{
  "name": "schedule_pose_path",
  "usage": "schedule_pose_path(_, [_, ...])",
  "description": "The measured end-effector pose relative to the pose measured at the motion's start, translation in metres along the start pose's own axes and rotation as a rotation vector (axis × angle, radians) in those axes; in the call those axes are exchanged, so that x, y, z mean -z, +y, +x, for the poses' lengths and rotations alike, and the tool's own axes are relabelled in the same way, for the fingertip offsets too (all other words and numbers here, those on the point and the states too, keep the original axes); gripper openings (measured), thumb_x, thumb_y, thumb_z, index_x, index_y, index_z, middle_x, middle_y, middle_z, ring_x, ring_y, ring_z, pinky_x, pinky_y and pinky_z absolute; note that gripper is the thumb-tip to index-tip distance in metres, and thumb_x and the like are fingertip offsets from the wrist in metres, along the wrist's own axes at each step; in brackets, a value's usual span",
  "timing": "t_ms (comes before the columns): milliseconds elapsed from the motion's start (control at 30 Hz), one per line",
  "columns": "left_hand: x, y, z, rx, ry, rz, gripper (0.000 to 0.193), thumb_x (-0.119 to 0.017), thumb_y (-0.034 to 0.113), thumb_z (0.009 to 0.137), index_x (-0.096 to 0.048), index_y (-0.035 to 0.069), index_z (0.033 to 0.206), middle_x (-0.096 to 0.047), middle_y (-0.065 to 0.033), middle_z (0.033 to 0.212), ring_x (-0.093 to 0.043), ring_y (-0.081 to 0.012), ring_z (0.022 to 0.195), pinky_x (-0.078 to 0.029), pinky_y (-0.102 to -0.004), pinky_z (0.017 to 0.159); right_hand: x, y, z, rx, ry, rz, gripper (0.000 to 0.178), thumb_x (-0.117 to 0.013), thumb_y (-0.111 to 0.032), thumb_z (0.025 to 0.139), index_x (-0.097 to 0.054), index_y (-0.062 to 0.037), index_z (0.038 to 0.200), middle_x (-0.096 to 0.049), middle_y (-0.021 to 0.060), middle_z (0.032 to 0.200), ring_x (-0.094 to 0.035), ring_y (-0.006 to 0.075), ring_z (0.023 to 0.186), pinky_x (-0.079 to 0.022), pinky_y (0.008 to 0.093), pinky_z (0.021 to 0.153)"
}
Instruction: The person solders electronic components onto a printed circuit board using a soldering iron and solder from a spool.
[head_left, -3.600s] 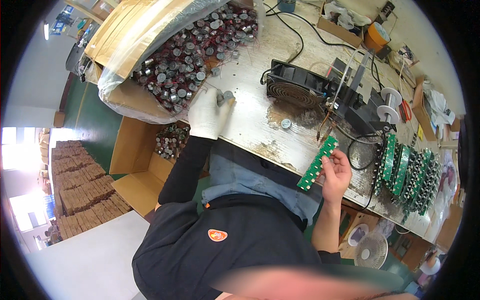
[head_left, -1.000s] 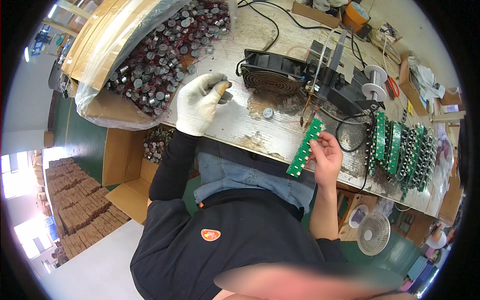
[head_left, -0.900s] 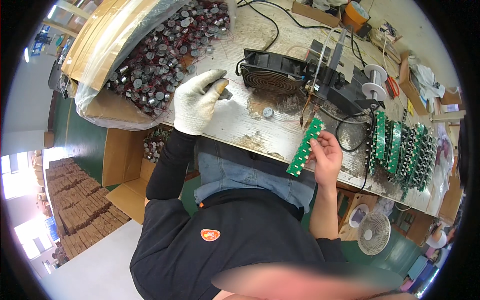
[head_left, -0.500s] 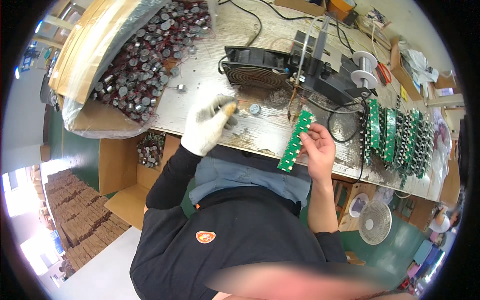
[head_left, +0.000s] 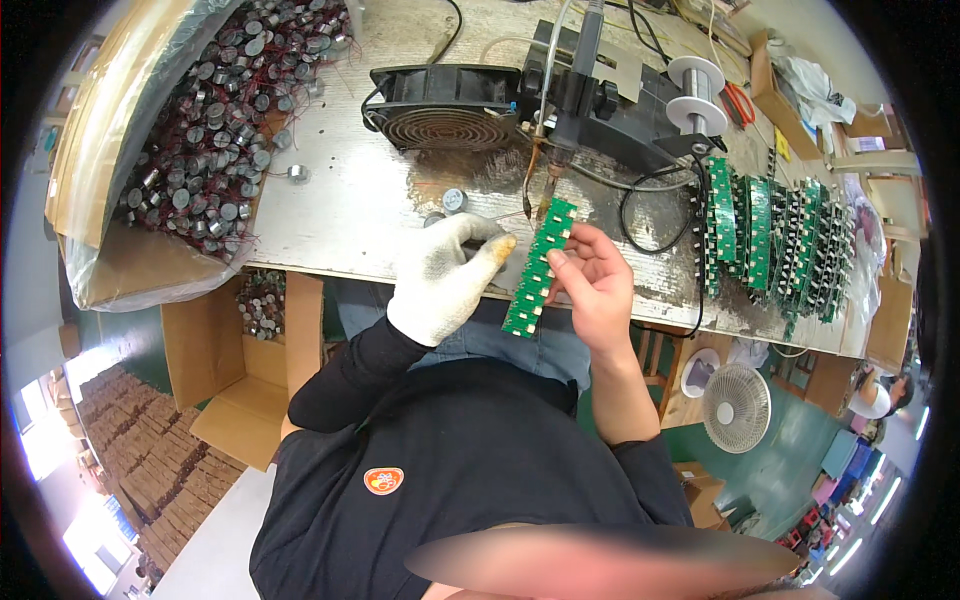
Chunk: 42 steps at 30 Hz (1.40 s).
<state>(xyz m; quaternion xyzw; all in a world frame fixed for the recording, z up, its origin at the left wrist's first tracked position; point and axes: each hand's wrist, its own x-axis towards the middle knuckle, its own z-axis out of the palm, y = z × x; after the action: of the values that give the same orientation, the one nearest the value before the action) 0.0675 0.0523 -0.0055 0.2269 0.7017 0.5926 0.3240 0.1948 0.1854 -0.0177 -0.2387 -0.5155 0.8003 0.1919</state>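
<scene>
My right hand (head_left: 598, 285), bare, grips a long green circuit board strip (head_left: 541, 272) between thumb and fingers, tilted with its upper end under the soldering iron tip (head_left: 551, 180). To its left, my left hand (head_left: 448, 280) wears a white glove with worn, yellowed fingertips. Its thumb and fingers are pinched together close to the board; what they hold is too small to make out, though a thin wire shows just beyond them. A small round metal motor (head_left: 454, 200) lies on the table beyond the glove, and another round part is half hidden behind the knuckles.
A plastic-lined carton (head_left: 85, 170) of many small wired motors stands at left. A black fan (head_left: 445, 110) and the soldering stand with a solder wire spool (head_left: 697, 95) sit behind. Rows of populated green boards (head_left: 770, 240) stand at right. An open box (head_left: 230, 350) is below the table edge.
My gloved left hand has come in to the right and closed its fingers near the board. The right hand still holds the strip, now nearer the iron tip. The whole view has shifted.
</scene>
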Motion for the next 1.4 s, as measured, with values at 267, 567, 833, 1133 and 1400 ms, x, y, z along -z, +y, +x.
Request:
schedule_pose_path(267, [-0.013,-0.003,0.006,-0.007,0.054,-0.090,0.014,-0.064,0.012,0.086,-0.061,-0.002,0.087,-0.062,-0.0059,0.072,-0.056,-0.0080,0.065,-0.047,-0.0239,0.060,-0.005,0.001,-0.006,0.033,-0.025,-0.034,0.041,-0.061,0.006,0.085,-0.046,0.0060,0.122,-0.059,0.0116,0.101,-0.061,0.0104,0.073,-0.051,0.0221,0.055])
schedule_pose_path(567, [-0.015,0.010,0.005,-0.022,0.051,-0.002,0.015,-0.065,0.013,0.086,-0.061,-0.001,0.087,-0.062,-0.0061,0.071,-0.056,-0.0074,0.063,-0.046,-0.0243,0.056,-0.009,-0.003,-0.011,0.022,0.008,-0.147,0.043,-0.064,0.007,0.082,-0.045,0.0053,0.121,-0.059,0.0105,0.100,-0.060,0.0077,0.068,-0.049,0.0185,0.053])
schedule_pose_path(833, [-0.013,0.014,0.006,-0.013,0.059,-0.006,0.016,-0.064,0.014,0.087,-0.061,-0.002,0.087,-0.061,-0.0061,0.069,-0.055,-0.0070,0.057,-0.045,-0.0242,0.052,-0.013,-0.003,-0.007,0.048,0.005,-0.126,0.041,-0.063,0.007,0.083,-0.046,0.0050,0.120,-0.058,0.0097,0.099,-0.059,0.0068,0.067,-0.047,0.0176,0.051])
schedule_pose_path(1133, [-0.012,0.014,0.005,-0.042,0.063,0.043,0.016,-0.064,0.013,0.086,-0.061,-0.002,0.086,-0.061,-0.0063,0.069,-0.056,-0.0074,0.060,-0.046,-0.0250,0.054,-0.012,-0.001,-0.008,0.037,-0.004,-0.136,0.040,-0.062,0.007,0.083,-0.045,0.0054,0.119,-0.058,0.0096,0.099,-0.059,0.0068,0.067,-0.047,0.0175,0.051])
schedule_pose_path(1400, [-0.014,0.006,0.004,-0.034,0.080,-0.014,0.015,-0.064,0.012,0.086,-0.061,-0.003,0.085,-0.060,-0.0047,0.070,-0.055,-0.0073,0.064,-0.046,-0.0251,0.057,-0.013,-0.001,-0.010,0.016,0.007,-0.135,0.040,-0.062,0.006,0.083,-0.045,0.0053,0.120,-0.059,0.0101,0.100,-0.059,0.0069,0.066,-0.047,0.0177,0.050])
